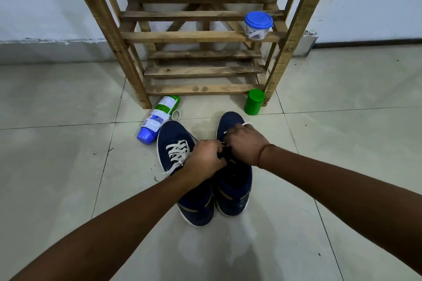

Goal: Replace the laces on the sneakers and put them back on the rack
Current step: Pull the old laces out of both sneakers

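Two navy sneakers stand side by side on the tiled floor in front of a wooden rack (201,35). The left sneaker (173,143) carries a white lace (177,150) whose loose end trails to the left. Over the right sneaker (235,187) both my hands work at its tongue area. My left hand (204,159) is curled and pinches something at the shoe's opening. My right hand (245,143) is curled over the eyelets, and a bit of white lace (246,124) shows beyond its fingers. What the fingers hold is hidden.
A clear jar with a blue lid (258,26), holding white laces, sits on a rack slat at the right. A green canister (254,101) stands by the rack's right foot. A white, green and blue bottle (158,118) lies on the floor beside the left sneaker.
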